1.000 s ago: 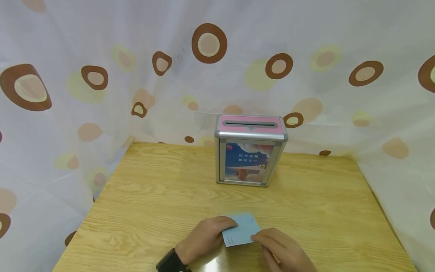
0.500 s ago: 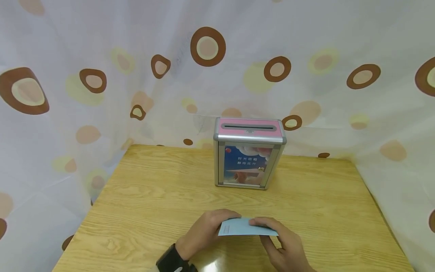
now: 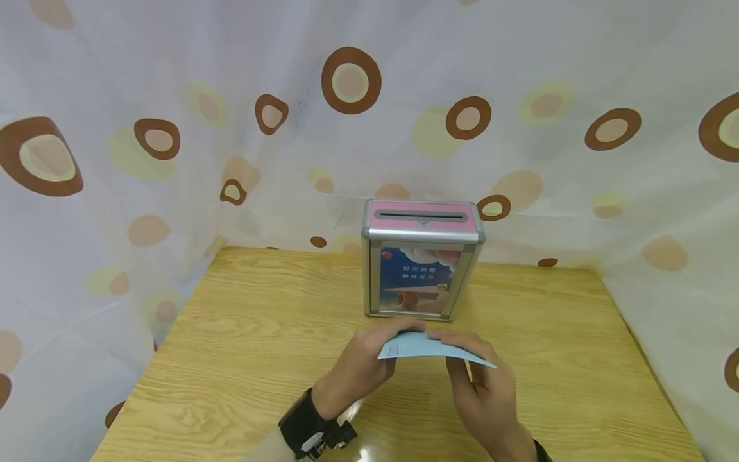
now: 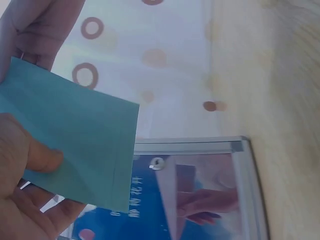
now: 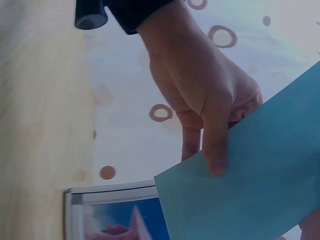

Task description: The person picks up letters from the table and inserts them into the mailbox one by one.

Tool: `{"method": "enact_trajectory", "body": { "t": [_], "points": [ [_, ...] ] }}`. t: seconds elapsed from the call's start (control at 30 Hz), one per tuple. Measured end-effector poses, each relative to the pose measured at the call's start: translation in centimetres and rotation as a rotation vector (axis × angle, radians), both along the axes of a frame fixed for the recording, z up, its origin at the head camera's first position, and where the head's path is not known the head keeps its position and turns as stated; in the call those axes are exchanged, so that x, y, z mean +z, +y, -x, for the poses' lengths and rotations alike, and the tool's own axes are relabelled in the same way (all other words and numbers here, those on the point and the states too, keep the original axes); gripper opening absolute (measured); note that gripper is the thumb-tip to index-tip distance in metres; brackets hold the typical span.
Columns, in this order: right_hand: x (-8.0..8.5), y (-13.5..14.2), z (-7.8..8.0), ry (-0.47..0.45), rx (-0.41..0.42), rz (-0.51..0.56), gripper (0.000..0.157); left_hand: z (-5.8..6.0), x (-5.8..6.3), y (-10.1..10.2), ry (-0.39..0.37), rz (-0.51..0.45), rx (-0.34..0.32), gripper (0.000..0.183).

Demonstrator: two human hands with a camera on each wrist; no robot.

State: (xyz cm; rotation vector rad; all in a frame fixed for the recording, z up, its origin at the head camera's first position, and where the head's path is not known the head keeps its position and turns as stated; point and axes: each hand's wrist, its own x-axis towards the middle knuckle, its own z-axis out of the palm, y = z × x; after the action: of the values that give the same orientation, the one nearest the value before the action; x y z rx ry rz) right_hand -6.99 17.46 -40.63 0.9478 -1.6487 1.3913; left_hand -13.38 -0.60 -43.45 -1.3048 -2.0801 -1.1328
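A light blue envelope (image 3: 418, 347), with small printed boxes at its left corner, is held up in front of the mailbox, slightly bowed. My left hand (image 3: 359, 367) pinches its left part; in the right wrist view the left thumb (image 5: 216, 155) lies flat on the underside. My right hand (image 3: 489, 401) holds the right part from behind, thumb beneath and fingers on top. Beyond both hands stands a silver-framed mailbox (image 3: 416, 282) with a pink top, a slot (image 3: 421, 216) in that top, and a picture door with a small lock. The envelope is apart from the slot.
The wooden table (image 3: 248, 346) extends on both sides of the mailbox. A white curtain (image 3: 260, 51) with brown ring patterns hangs behind and along the sides. A black strap with a small device (image 3: 314, 427) is on the left wrist.
The envelope has been raised from low over the table and moved forward toward the mailbox, turning from lying flat-on to nearly edge-on. My right hand has shifted its hold to the upper edge.
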Motion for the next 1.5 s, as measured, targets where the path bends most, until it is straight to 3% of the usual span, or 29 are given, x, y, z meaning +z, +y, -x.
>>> {"method": "enact_trajectory", "body": {
  "t": [0.13, 0.43, 0.63, 0.87, 1.07, 1.33, 1.5],
  "points": [
    [1.6, -0.4, 0.8, 0.059, 0.027, 0.039, 0.02, 0.5, 1.7, 0.2, 0.05, -0.051, 0.022, 0.045],
    [5.1, -1.1, 3.2, 0.206, -0.064, 0.042, 0.018, 2.2, 5.7, 0.7, 0.143, -0.12, 0.07, 0.034],
    [7.2, -1.1, 5.1, 0.265, -0.093, 0.053, 0.018, 3.6, 8.2, 0.8, 0.185, -0.128, 0.061, 0.031],
    [9.2, -0.7, 6.8, 0.27, -0.094, 0.044, 0.02, 5.0, 10.6, 1.3, 0.204, -0.146, 0.08, 0.023],
    [10.1, 0.0, 8.1, 0.244, -0.058, 0.071, 0.013, 6.1, 11.6, 2.0, 0.22, -0.151, 0.104, 0.021],
    [10.5, 1.2, 10.0, 0.256, -0.109, 0.045, 0.01, 7.7, 12.5, 2.9, 0.17, -0.155, 0.082, 0.028],
    [10.3, 1.9, 11.4, 0.242, -0.125, 0.047, 0.011, 9.1, 12.7, 3.2, 0.178, -0.131, 0.095, 0.026]
  ]
}}
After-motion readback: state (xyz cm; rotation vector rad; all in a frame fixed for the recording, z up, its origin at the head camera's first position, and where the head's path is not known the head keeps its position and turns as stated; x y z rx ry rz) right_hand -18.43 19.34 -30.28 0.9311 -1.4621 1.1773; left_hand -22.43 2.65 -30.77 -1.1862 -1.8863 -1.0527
